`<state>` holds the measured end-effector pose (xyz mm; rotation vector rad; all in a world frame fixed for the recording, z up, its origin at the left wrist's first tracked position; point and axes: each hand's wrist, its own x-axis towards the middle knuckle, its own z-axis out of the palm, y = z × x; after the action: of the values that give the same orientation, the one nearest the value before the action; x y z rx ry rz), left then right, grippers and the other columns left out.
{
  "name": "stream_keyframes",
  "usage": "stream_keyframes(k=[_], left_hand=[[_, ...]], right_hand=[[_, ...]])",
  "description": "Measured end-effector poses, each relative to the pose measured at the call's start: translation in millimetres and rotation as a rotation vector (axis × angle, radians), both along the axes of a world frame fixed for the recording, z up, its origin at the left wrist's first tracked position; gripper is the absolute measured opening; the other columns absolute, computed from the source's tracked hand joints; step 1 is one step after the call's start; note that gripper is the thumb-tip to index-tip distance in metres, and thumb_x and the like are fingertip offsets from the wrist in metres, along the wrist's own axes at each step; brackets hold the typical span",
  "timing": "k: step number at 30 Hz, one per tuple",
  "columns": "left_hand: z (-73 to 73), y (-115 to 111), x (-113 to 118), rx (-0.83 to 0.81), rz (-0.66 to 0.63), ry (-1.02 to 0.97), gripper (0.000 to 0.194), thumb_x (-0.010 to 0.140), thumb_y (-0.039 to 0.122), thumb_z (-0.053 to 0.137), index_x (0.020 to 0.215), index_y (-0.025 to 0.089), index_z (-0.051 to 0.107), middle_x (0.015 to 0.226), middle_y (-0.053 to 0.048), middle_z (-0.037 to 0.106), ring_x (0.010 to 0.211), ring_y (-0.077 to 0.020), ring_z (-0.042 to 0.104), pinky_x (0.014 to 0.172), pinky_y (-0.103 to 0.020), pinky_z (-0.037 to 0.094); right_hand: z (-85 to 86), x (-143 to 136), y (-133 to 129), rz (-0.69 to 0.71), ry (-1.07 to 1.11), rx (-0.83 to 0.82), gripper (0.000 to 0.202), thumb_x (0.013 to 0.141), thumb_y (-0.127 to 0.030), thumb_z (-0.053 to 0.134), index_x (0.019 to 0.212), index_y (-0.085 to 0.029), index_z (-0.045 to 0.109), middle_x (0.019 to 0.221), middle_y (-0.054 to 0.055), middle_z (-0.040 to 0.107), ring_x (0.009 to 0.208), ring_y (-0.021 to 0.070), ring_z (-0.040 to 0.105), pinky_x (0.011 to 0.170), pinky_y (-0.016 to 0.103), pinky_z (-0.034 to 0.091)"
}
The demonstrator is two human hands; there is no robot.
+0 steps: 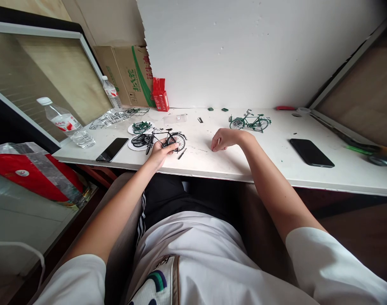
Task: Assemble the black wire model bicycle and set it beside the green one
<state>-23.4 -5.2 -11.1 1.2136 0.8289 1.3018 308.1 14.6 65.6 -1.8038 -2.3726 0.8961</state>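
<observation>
A person seated at a white table point(206, 165) grasps a black bike point(164, 136), a small model, in the fingers of the left hand point(161, 153), above the table's near edge, left of center. The right hand point(226, 139) is poised to its right, fingers curled; whether they pinch anything cannot be told. A green bike point(250, 122) stands at far right of that hand.

At far left, a carton point(126, 74) carries green characters reading "北大荒" and, partly cut by its edge, red ones reading "花生油." Beside it stands a red box point(160, 94), its white print too small to read. The near bottle point(68, 123) and far bottle point(110, 91) wear red-and-white labels, their lettering illegible. A round white emblem marks a red bag point(31, 173) at near left. The person's white shirt point(199, 245) shows dark lettering beginning with "K," the rest unclear. A left phone point(112, 149) and a right phone point(311, 152) lie dark, their faces without readable text.
</observation>
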Motion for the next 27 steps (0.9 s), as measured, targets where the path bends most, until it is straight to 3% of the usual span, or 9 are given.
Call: stream_keyframes(k=[10, 20, 23, 27], left_hand=[[-1.4, 1, -1, -0.013, 0.009, 0.002, 0.046, 0.059, 0.037, 0.102, 0.095, 0.019, 0.079, 0.100, -0.007, 0.081, 0.084, -0.0175, 0.072, 0.063, -0.024, 0.044], [-4.5, 4, -3, -0.001, -0.003, 0.015, 0.045, 0.061, 0.038, 0.102, 0.095, 0.018, 0.079, 0.099, -0.007, 0.081, 0.083, -0.0176, 0.073, 0.064, -0.025, 0.045], [-4.3, 4, -3, 0.000, -0.011, 0.019, 0.045, 0.062, 0.038, 0.102, 0.096, 0.018, 0.079, 0.098, -0.007, 0.081, 0.082, -0.0174, 0.073, 0.064, -0.025, 0.045], [-5.0, 3, -3, -0.003, -0.016, 0.021, 0.048, 0.062, 0.037, 0.103, 0.101, 0.018, 0.081, 0.102, -0.007, 0.081, 0.086, -0.0174, 0.074, 0.070, -0.025, 0.049]], right_hand=[[-2.2, -3, -1, 0.030, 0.039, 0.019, 0.031, 0.062, -0.044, 0.102, 0.085, -0.027, 0.089, 0.084, 0.007, 0.081, 0.074, 0.0249, 0.074, 0.063, 0.033, 0.055], [0.3, -7, -4, 0.005, 0.100, -0.046, 0.029, 0.069, -0.041, 0.100, 0.088, -0.024, 0.087, 0.087, 0.008, 0.081, 0.077, 0.0262, 0.077, 0.067, 0.035, 0.057], [4.8, -16, -8, 0.033, 0.270, 0.037, 0.028, 0.072, -0.036, 0.099, 0.091, -0.021, 0.085, 0.093, 0.009, 0.081, 0.077, 0.0237, 0.074, 0.069, 0.035, 0.059], [13.8, -32, -19, 0.154, 0.500, 0.303, 0.028, 0.084, -0.046, 0.089, 0.095, -0.021, 0.083, 0.108, 0.011, 0.077, 0.088, 0.0225, 0.069, 0.073, 0.036, 0.060]])
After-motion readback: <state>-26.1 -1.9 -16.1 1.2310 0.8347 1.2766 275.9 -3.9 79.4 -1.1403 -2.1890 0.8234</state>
